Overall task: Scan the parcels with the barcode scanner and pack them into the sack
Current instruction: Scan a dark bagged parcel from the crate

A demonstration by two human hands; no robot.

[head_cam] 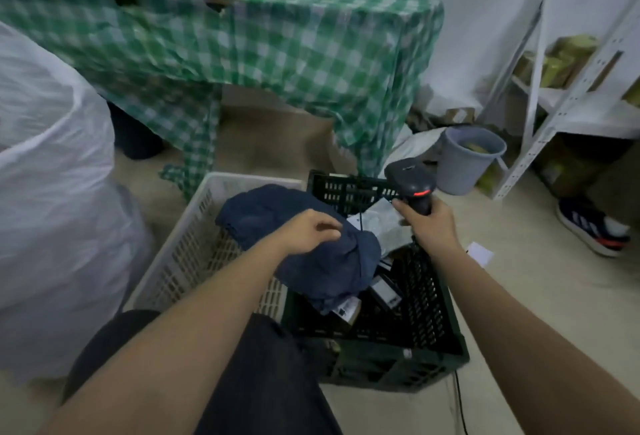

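Left hand [311, 230]: resting on top of the dark blue soft parcel [304, 244], fingers curled over its crumpled skin, seemingly pinching it for a lift or steadying it for the reader; how firm the grip is cannot be told.
Right hand [427, 223]: wrapping snugly around the handle of the barcode scanner [410, 185], keeping it upright with the head tipped forward and down toward the crates, likely so the beam can fall on a label.
Dark blue soft parcel: lying across the seam between the two crates, overhanging the black one, probably halfway out and awaiting its scan.
Black crate [381, 341]: sitting on the floor just ahead of the knees, within easy reach of both hands, holding the unscanned stock.
Grey plastic parcel [377, 220]: lying in the black crate just beneath the scanner, label side not readable.
Small labelled boxes [384, 291]: showing white labels lower in the black crate, partly buried under the blue parcel.
White crate [194, 244]: standing touching the black one on its left side, contents mostly hidden.
White sack [52, 175]: bulging at the far left, near the white crate, placed so that a scanned parcel needs only a short swing leftward.
Grey bucket [467, 157]: standing beyond the scanner, beside the shelving, apart from the work.
Bench [259, 47]: standing furthest back under a green checked cloth, carrying nothing for this step.
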